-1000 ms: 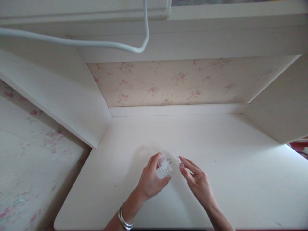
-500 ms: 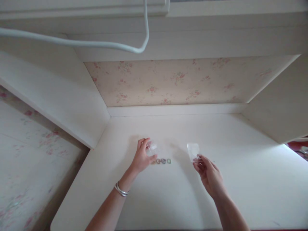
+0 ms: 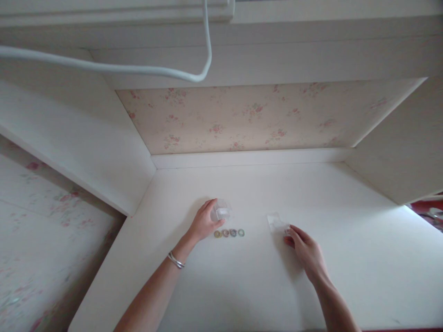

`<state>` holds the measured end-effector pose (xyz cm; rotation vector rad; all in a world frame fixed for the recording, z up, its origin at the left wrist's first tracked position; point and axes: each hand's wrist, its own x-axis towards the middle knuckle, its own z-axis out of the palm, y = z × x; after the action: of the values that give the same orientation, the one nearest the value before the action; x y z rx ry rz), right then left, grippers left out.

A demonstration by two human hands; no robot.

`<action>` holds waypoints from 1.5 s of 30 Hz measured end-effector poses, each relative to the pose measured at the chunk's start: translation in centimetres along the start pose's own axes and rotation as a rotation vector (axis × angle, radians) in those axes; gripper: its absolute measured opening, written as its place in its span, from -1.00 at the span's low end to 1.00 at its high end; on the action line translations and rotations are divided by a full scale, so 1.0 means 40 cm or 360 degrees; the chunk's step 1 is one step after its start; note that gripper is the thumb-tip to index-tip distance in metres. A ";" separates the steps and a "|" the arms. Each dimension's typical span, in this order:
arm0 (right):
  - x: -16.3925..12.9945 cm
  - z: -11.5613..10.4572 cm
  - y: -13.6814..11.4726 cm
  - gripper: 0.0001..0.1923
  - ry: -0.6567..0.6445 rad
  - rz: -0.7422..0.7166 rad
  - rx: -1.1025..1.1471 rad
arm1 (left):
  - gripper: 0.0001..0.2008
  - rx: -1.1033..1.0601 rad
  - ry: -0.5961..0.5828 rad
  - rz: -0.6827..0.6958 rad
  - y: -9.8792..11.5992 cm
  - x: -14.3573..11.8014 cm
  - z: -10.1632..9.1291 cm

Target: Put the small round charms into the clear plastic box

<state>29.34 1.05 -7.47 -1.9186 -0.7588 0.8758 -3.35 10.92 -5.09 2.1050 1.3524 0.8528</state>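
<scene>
My left hand (image 3: 202, 224) rests on the white desk top (image 3: 242, 286) and grips a small clear plastic box (image 3: 221, 212) that sits on the surface. Just right of that hand, several small coloured rings (image 3: 229, 233) lie in a short row on the desk. My right hand (image 3: 306, 251) lies lower to the right, its fingertips on a clear flat lid (image 3: 277, 222) that lies on the desk. A silver bangle (image 3: 175, 261) is on my left wrist.
The desk sits in a white alcove with side panels (image 3: 79, 138) left and right and floral wallpaper (image 3: 256, 115) behind. A white cable (image 3: 138, 70) hangs in a loop overhead. Floral fabric (image 3: 41, 240) lies past the desk's left edge.
My hands have moved apart: the left carried the clear box up and left and set it on the desk, the right lowered the lid to the surface. The row of rings is now uncovered.
</scene>
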 end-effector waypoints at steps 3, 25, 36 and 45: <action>-0.003 -0.001 -0.013 -0.42 0.0046 -0.0032 -0.0295 | -0.31 0.0078 -0.0011 0.0013 -0.019 0.000 0.011; -0.218 0.155 -0.124 -0.65 -0.0539 -0.1041 -0.0721 | -0.40 -0.0216 -0.0042 -0.0116 -0.049 -0.055 -0.010; -0.256 0.315 -0.236 -0.78 -0.0731 -0.1679 -0.1479 | -0.78 -0.0546 -0.0128 -0.0401 0.030 -0.197 -0.056; -0.247 0.359 -0.230 -0.75 -0.0810 -0.1751 -0.1664 | -0.79 -0.0515 -0.0103 -0.0406 0.014 -0.203 -0.061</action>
<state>10.64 3.95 -1.97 -1.5578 -2.6153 0.1932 -7.32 3.41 -5.00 1.6603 1.3149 0.8254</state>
